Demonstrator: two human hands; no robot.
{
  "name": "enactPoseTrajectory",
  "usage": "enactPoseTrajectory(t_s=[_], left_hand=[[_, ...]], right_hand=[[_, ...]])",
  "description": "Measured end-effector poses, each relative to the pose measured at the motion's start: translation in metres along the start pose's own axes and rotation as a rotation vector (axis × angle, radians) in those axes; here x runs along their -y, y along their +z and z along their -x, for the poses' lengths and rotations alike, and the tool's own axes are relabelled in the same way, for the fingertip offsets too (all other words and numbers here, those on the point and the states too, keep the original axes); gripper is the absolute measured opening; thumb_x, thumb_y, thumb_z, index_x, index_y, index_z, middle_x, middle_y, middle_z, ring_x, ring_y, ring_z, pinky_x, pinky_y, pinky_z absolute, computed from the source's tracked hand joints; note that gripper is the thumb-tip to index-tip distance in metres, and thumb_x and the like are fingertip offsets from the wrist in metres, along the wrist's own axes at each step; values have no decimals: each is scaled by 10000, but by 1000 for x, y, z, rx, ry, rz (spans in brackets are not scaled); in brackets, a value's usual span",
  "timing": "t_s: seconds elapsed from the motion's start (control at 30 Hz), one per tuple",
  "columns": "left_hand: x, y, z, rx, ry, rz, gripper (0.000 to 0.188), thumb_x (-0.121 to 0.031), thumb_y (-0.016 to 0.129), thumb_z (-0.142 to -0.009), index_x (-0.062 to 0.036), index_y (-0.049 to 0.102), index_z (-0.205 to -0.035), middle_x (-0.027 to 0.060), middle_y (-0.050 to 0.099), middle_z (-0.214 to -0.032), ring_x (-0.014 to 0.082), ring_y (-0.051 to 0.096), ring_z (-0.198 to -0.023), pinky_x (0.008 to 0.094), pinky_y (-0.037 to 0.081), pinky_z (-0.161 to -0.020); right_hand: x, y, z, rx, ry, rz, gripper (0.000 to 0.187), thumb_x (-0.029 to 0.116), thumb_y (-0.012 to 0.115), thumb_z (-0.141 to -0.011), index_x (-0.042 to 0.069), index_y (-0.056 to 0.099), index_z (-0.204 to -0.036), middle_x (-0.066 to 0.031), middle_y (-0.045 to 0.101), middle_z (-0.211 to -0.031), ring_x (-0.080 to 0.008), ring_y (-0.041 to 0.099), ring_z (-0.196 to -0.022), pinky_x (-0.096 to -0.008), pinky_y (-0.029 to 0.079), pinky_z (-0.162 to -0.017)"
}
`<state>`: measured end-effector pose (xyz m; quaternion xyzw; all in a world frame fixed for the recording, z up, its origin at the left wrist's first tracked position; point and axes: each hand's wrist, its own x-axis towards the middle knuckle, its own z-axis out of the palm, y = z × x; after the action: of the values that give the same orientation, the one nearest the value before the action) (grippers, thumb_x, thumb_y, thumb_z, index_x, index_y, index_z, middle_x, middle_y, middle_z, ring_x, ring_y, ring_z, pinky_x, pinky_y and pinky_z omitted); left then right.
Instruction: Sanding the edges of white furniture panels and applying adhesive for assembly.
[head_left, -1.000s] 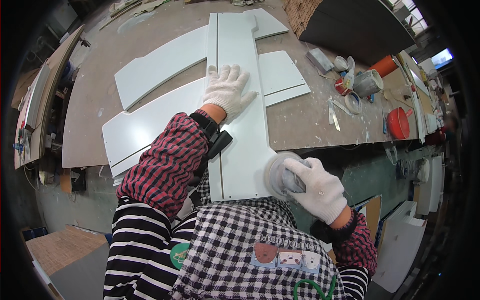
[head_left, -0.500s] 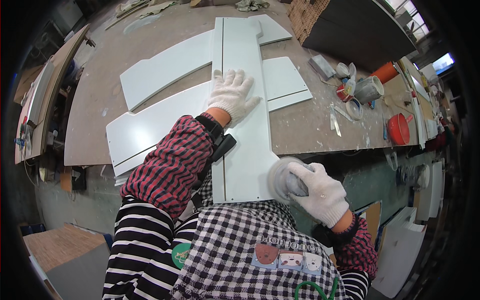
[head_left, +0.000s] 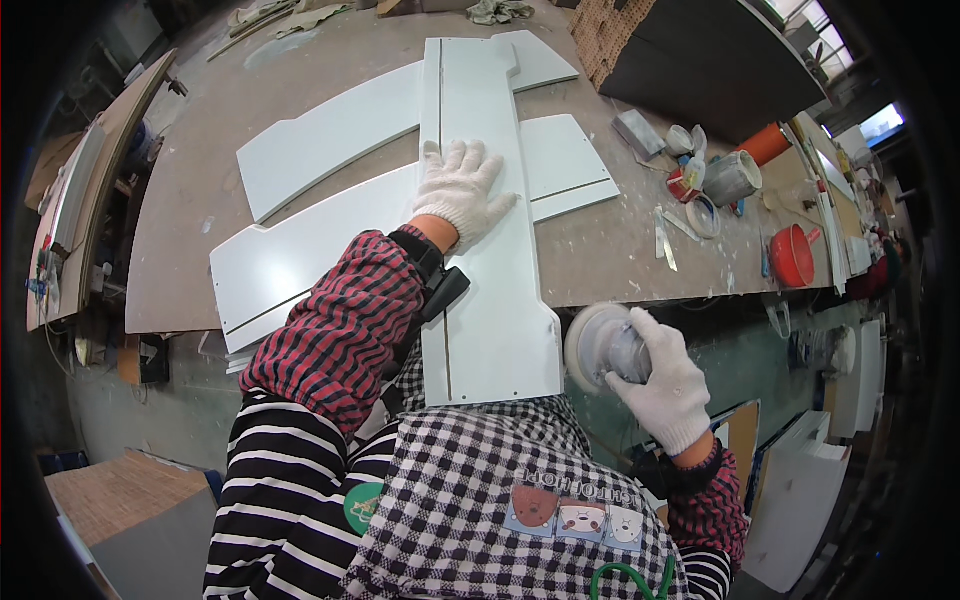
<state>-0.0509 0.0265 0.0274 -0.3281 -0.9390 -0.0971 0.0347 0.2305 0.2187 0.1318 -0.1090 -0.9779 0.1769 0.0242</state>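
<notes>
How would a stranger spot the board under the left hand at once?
On the wide brown table lie several white boards. Among them, the left hand rests on one long board. Unlike its neighbours, it lies on top, pointing toward the checked apron.

Workshop, big bench (head_left: 600, 270) spattered w/ wht spots, cut wht panels (head_left: 500, 330) w/ grooves & small holes, rnd sander (head_left: 608, 345), metal scrapers (head_left: 664, 242) lying nr grubby gry tub (head_left: 733, 178), red pan (head_left: 792, 256), crumpled rag (head_left: 500, 12) at far end, boards (head_left: 797, 510) stacked at lower R
</notes>
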Motion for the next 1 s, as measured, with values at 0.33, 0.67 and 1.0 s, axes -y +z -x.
enactPoseTrajectory(t_s=[0.33, 0.67, 1.0], left_hand=[[-1, -1, 1, -33, 5, 28, 651, -506, 480, -982, -78, 445, -1470, 222, 380, -1562, 393, 280, -1493, 608, 108, -1236], [1, 1, 0, -47, 12, 16, 636, -509, 463, -987, -84, 455, -1460, 219, 381, -1559, 383, 268, -1501, 596, 105, -1241], [-3, -6, 0, 3, 3, 14, 638, -515, 461, -992, -87, 453, -1466, 208, 384, -1559, 372, 262, -1505, 599, 106, -1241]], right_hand=[[32, 4, -12, 308, -56, 65, 657, 270, 793, -796, 293, 523, -1394, -175, 571, -1238, -390, 678, -997, -447, 570, -849], [27, 3, -15, 305, -17, 67, 669, 276, 841, -753, 269, 560, -1360, -171, 572, -1281, -387, 680, -1034, -431, 574, -881], [31, 1, -20, 293, -31, 73, 661, 228, 822, -765, 263, 548, -1366, -188, 569, -1269, -393, 672, -1036, -439, 567, -869]])
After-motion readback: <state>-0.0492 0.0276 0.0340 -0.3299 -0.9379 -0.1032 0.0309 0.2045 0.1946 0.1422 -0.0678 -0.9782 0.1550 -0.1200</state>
